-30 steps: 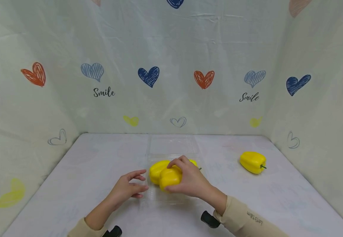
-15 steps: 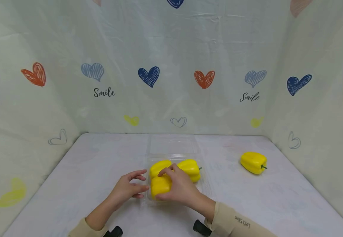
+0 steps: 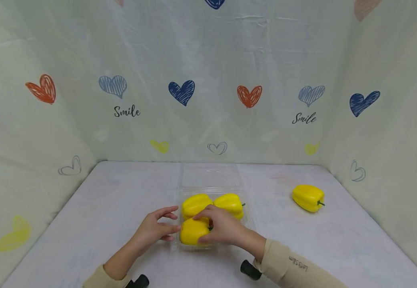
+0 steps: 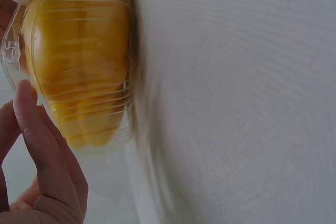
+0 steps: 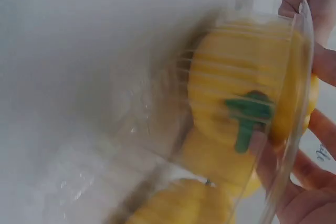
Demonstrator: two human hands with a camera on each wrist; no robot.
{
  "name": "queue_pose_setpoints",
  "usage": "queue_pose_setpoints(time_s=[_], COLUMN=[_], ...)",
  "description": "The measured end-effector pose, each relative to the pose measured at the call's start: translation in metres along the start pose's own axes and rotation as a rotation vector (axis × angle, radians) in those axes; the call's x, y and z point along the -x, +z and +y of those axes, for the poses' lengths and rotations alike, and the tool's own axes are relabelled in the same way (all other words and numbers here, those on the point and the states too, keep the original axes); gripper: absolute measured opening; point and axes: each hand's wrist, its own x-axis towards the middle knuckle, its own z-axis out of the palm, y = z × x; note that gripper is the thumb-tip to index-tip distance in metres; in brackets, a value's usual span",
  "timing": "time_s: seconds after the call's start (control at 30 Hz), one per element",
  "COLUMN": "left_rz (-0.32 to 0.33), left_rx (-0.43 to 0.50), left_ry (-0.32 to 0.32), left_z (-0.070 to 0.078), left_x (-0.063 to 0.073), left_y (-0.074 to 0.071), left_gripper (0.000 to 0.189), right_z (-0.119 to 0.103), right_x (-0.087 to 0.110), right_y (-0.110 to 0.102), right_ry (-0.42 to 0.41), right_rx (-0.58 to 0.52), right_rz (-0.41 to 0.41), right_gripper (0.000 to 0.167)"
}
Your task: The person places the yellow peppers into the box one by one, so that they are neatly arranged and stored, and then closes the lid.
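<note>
In the head view, my right hand holds a yellow bell pepper by its stem end, fingertips on the far side and thumb on the near side. This pepper lies at the front left of a clear plastic clamshell box. Behind it in the box lie another yellow pepper and a third one. My left hand stays at the box's left side, fingers loosely bent; in the left wrist view a fingertip is at the rim. The right wrist view shows the green stem through the wall.
A further yellow bell pepper lies on the white table at the right. The box's transparent lid is folded back, away from me. A curtain printed with hearts surrounds the table on the back and sides.
My right hand has brought the pepper left and toward me, into the box's front left. Its fingers have since slid back toward the stem end. My left hand has hardly moved.
</note>
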Motion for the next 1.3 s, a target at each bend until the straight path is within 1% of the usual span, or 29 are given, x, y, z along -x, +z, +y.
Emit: queue_pose_setpoints(time_s=[0.2, 0.27, 0.4, 0.53, 0.7, 0.83, 0.97, 1.3], left_rz=[0.004, 0.004, -0.007, -0.009, -0.012, -0.01, 0.0, -0.018], left_rx=[0.003, 0.0, -0.007, 0.002, 0.01, 0.001, -0.003, 0.001], left_ry=[0.01, 0.008, 0.002, 0.003, 0.008, 0.007, 0.002, 0.011], left_z=[0.002, 0.002, 0.002, 0.002, 0.001, 0.002, 0.002, 0.002], left_x=[0.0, 0.0, -0.001, 0.0, 0.001, 0.0, 0.001, 0.003], left_y=[0.0, 0.0, 0.0, -0.001, -0.003, -0.002, -0.001, -0.001], left_gripper=[0.062, 0.062, 0.064, 0.064, 0.064, 0.064, 0.064, 0.065], right_z=[0.003, 0.004, 0.009, 0.017, 0.027, 0.033, 0.04, 0.057], right_x=[0.0, 0.002, 0.009, 0.014, 0.018, 0.022, 0.027, 0.04], right_y=[-0.003, -0.006, -0.013, -0.019, -0.025, -0.032, -0.037, -0.049], right_ry=[-0.022, -0.023, -0.048, -0.086, -0.104, -0.081, -0.054, -0.004], right_rx=[-0.02, -0.037, -0.051, -0.022, -0.013, -0.005, 0.01, 0.044], right_rz=[-0.031, -0.028, 0.042, 0.113, 0.185, 0.234, 0.262, 0.344], right_gripper=[0.048, 0.048, 0.044, 0.038, 0.033, 0.031, 0.03, 0.029])
